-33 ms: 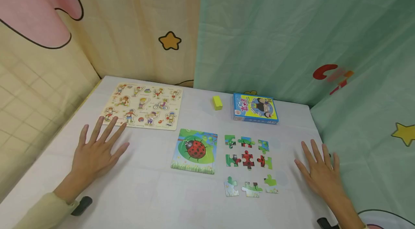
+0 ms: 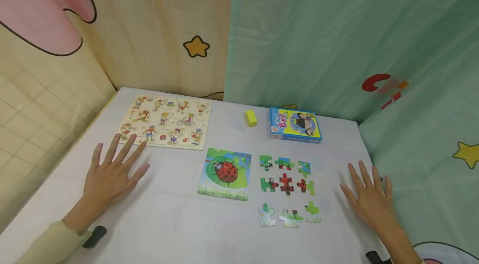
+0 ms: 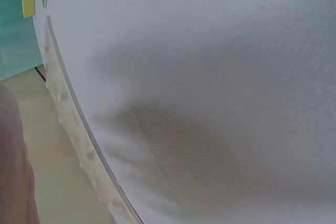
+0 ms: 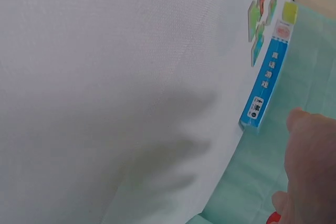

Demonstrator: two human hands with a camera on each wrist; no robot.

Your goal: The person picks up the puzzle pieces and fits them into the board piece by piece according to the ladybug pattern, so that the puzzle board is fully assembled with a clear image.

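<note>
Fingers [image 2: 112, 150] of the left hand [image 2: 104, 183] and right hand [image 2: 374, 203] were straight and spread wide, holding nothing. Just beyond the left fingertips lay a cream rectangular puzzle board [image 2: 154, 119], its long axis running left to right, its cartoon figures' [image 2: 164, 119] heads pointing away. Nine flat green, blue and red jigsaw pieces [image 2: 286, 184] sat left of the right fingers, well apart.

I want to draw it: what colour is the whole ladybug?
The ladybug is red with black spots, clearest in the head view.
</note>
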